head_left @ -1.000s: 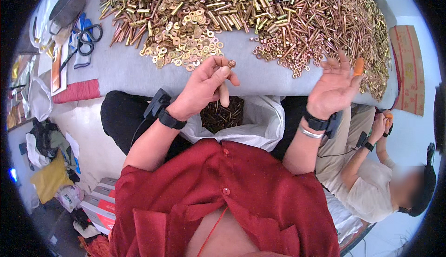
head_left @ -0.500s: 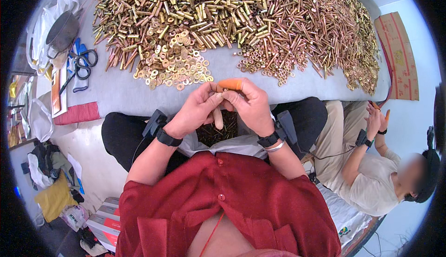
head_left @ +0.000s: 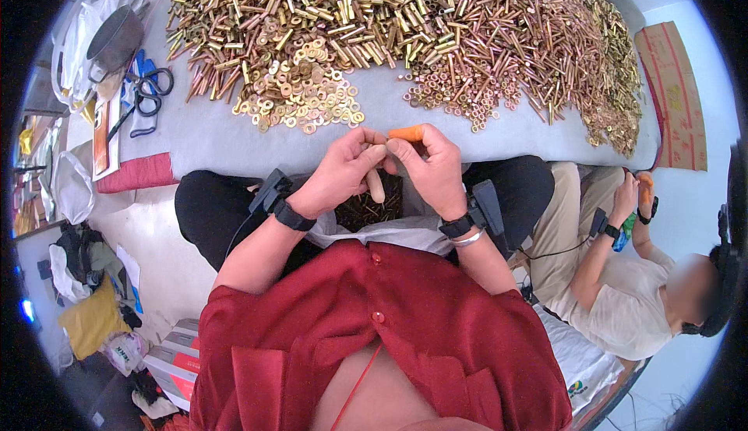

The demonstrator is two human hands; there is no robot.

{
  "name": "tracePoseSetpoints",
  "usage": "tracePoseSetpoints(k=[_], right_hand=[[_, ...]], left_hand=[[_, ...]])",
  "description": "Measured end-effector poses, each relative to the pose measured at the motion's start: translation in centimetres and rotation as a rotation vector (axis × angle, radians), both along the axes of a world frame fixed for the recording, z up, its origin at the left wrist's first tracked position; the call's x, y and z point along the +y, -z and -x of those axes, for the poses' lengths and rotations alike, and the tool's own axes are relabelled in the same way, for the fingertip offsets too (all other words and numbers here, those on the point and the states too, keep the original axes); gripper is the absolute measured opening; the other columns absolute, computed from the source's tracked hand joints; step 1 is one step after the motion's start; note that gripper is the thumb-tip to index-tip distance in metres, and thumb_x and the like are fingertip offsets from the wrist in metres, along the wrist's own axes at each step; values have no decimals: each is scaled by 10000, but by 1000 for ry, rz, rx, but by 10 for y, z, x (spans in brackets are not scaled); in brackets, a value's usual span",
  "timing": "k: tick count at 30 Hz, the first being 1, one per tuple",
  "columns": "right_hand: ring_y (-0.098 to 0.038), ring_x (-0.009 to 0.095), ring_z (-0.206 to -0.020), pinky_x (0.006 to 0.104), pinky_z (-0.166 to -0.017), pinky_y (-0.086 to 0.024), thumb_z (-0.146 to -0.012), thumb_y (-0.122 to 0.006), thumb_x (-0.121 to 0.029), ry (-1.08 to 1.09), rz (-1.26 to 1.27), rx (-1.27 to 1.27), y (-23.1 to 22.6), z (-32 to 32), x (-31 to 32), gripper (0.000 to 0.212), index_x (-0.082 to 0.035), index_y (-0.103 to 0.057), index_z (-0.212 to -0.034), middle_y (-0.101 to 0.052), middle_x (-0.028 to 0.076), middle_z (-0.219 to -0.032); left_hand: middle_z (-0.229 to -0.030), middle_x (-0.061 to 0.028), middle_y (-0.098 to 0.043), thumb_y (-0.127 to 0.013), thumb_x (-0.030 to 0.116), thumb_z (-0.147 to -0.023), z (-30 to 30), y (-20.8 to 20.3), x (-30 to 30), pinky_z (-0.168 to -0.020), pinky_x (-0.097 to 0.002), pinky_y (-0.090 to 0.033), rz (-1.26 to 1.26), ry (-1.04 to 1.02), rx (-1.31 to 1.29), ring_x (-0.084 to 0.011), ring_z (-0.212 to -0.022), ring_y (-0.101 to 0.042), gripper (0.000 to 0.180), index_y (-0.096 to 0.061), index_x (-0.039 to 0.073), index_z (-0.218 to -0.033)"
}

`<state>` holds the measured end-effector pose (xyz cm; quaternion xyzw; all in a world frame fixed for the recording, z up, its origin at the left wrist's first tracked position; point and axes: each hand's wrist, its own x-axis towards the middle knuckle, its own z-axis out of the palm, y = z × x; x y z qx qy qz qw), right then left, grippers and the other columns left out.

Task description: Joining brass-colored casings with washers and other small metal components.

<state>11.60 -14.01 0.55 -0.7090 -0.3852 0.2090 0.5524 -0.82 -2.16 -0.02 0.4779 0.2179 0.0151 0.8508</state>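
My left hand [head_left: 344, 169] and my right hand [head_left: 433, 171] meet at the fingertips above my lap, just short of the table's front edge. Both are closed in a pinch, and whatever small piece lies between the fingers is hidden. An orange finger cot [head_left: 406, 133] covers my right index finger; a pale cot [head_left: 376, 187] covers a lowered finger of the left. Below them, a white bag [head_left: 343, 233] opens around dark metal pieces [head_left: 372, 211]. Beyond my hands lie brass-coloured flat washers [head_left: 300, 98] and, to the right, small nuts [head_left: 460, 98].
A great heap of metal sleeves and rods [head_left: 405, 22] covers the grey table cover [head_left: 234, 147]. Scissors [head_left: 146, 92] and a dark pot [head_left: 114, 40] lie at the left. A cardboard sheet [head_left: 676, 96] stands far right, near a seated co-worker [head_left: 623, 306].
My hands stay together, with the fingers shifted slightly and the right index finger straighter. The view has tilted a little. A blue-green thing now shows by the co-worker's hands.
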Motion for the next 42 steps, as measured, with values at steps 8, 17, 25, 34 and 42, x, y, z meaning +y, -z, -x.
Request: tracePoseSetpoints(k=[8,17,25,34,42], right_hand=[[-439,27,-603,206,-511,-372,-876,-674,-236,-38,204,161,-2,-16,-4,241,-3,-623,-909,-554,-32,-664],[-514,311,-973,432,-826,-390,-759,-622,-85,200,144,-981,13,-91,50,262,-126,-635,-1018,-597,94,-990],[-534,282,-940,423,-830,-371,-794,-646,-138,169,217,-1107,11,-97,55,148,-121,-627,-940,-610,70,-949],[-594,116,-901,244,-779,-478,-929,-570,-100,67,-239,319,-19,-10,30,214,5,-501,-1102,-638,94,-996],[-596,113,-863,248,-778,-480,-938,-563,-115,51,-201,475,0,11,22,229,-2,-485,-1121,-642,91,-982]], left_hand=[[-808,-34,-651,-515,104,-943,0,1,-9,-423,-210,-418,-461,42,92,-65,-457,-547,187,-534,25,-1111],[-633,3,-549,-492,178,-967,5,16,-10,-429,-233,-380,-751,-194,-38,-46,-467,-440,215,-563,33,-1109],[-669,7,-451,-352,336,-972,6,5,17,-393,-230,-204,77,-175,132,-54,-430,-296,361,-544,35,-1021],[-971,-42,-649,-480,207,-977,9,-14,16,-445,-172,-451,-127,-174,56,-105,-583,-609,312,-501,39,-1238],[-934,-75,-667,-535,180,-950,5,0,5,-385,-191,-377,-92,-207,73,-85,-483,-580,211,-513,11,-1074]])
